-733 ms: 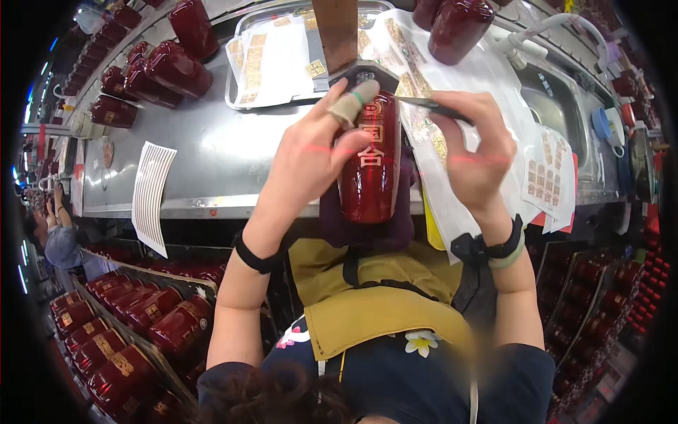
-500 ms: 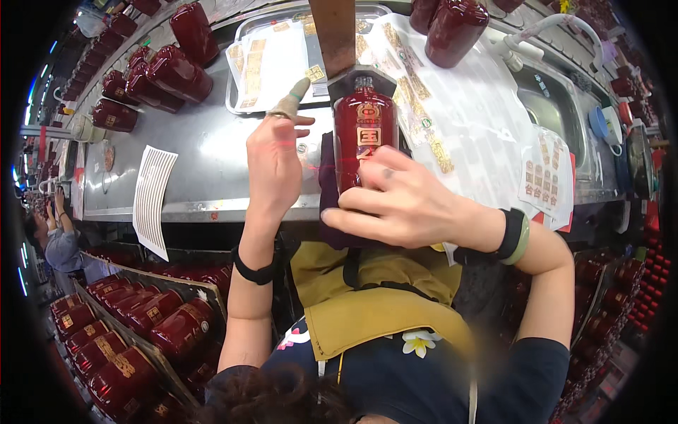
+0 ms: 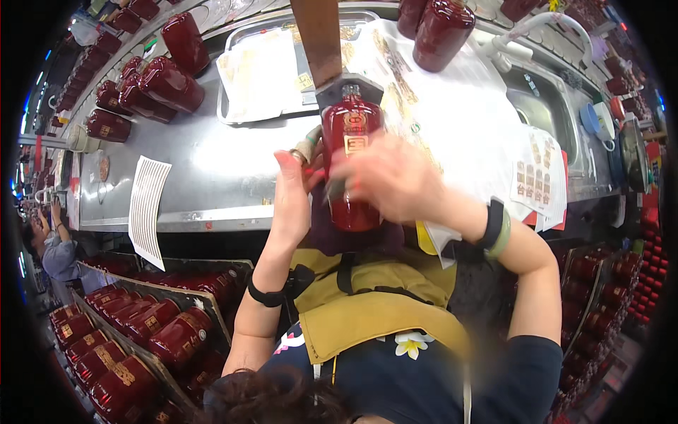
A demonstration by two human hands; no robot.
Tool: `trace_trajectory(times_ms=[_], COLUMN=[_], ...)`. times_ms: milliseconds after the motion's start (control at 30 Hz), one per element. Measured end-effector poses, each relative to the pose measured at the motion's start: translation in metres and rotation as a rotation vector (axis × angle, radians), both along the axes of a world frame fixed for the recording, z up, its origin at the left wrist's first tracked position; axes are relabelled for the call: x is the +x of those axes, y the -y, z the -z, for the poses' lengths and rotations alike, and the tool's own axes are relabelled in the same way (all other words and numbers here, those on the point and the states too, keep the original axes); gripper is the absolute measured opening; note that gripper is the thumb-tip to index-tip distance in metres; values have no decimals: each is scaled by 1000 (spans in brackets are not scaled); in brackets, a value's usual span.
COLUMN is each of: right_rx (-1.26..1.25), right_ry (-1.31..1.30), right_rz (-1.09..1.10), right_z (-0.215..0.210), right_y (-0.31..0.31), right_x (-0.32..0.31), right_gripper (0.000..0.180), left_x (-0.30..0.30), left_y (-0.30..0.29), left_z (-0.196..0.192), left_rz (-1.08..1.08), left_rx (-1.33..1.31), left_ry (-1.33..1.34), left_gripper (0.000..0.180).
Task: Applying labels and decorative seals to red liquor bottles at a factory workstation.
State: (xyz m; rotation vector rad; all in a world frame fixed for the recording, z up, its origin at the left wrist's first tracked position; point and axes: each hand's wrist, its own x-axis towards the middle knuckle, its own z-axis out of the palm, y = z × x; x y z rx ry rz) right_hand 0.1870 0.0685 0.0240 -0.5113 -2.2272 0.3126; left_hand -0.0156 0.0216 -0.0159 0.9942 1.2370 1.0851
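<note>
A dark red glass bottle (image 3: 357,215) with gold emblems on its front lies in front of me, its neck toward a brown upright post. My left hand (image 3: 291,201) is at the bottle's left side, thumb raised and fingers stretched toward the glass. A pale finger cot (image 3: 308,145) covers its index finger. Over the lower front of the bottle, my right hand (image 3: 399,177) is smeared by motion. A small dark grey patch shows at its fingertips, too blurred to name. A dark purple cloth (image 3: 325,237) lies under the bottle.
A metal tray (image 3: 224,106) with white sheets stands behind my left hand. Sheets of gold labels (image 3: 540,173) lie at right, near a sink (image 3: 558,106). A striped white strip (image 3: 148,212) overhangs the table's front edge. Red bottles (image 3: 169,85) stand around; crates of them flank me.
My left hand has come down and right to the bottle's side; the small gold label on its index fingertip no longer shows. The right hand has lifted slightly. More of the bottle's base is visible.
</note>
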Motion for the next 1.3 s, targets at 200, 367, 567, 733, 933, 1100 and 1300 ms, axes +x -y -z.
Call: trace_trajectory(times_ms=[200, 367, 567, 733, 933, 1100, 1300], right_rx=[316, 171, -57, -337, -84, -146, -347], right_ry=[-13, 42, 33, 470, 710, 724, 812], right_rz=[323, -260, 610, 643, 648, 503, 429], right_z=[-1, -5, -8, 46, 68, 52, 22], right_y=[-48, 21, -47, -66, -62, -55, -70], right_x=[19, 34, 87, 88, 99, 144, 243], right_gripper=[19, 23, 37, 41, 54, 49, 45], left_x=[13, 19, 35, 34, 33, 34, 38], left_y=[0, -1, -5, -5, -5, -5, -5], left_z=[-10, -10, -26, -24, -22, -27, -30], left_rz=[-4, -37, -12, -11, 11, -10, -6], left_rx=[11, 53, 165, 137, 136, 141, 129], left_ry=[22, 186, -116, -135, -140, -141, -158], left_gripper=[103, 74, 63, 64, 63, 63, 64])
